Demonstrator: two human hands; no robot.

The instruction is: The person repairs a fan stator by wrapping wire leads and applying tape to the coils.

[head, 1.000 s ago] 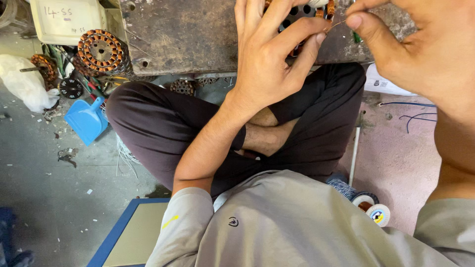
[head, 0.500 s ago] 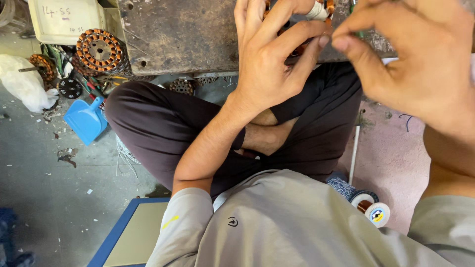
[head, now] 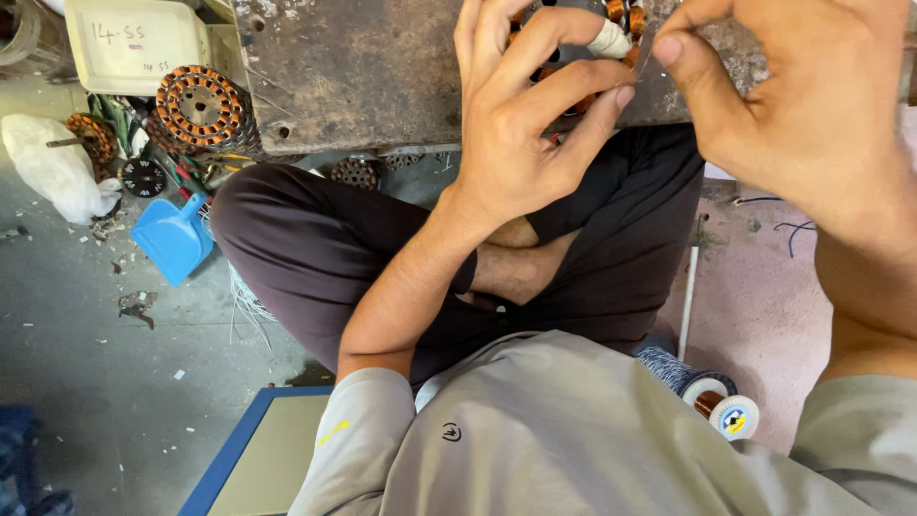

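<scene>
A motor stator point(head: 626, 17) with copper coils and a white sleeve point(head: 608, 39) lies on a worn dark work board point(head: 353, 76) at the top edge of the view. My left hand point(head: 521, 134) covers most of it, fingers curled around the coils. My right hand point(head: 812, 105) is just to the right, thumb and forefinger pinched on a thin wire point(head: 646, 59) beside the white sleeve. The fingertips of both hands nearly touch. Most of the stator is hidden under my left hand.
I sit cross-legged on a dusty floor. At the left are more wound stators point(head: 201, 100), a white box point(head: 134, 43), a white plastic bag point(head: 48, 167) and a blue dustpan point(head: 172, 237). Wire spools point(head: 712, 397) and a white rod point(head: 690, 296) lie at the right, a blue-framed panel point(head: 258, 449) below.
My right hand has drawn in leftward toward my left fingertips and closed into a pinch at the white sleeve. My left hand has stayed on the stator.
</scene>
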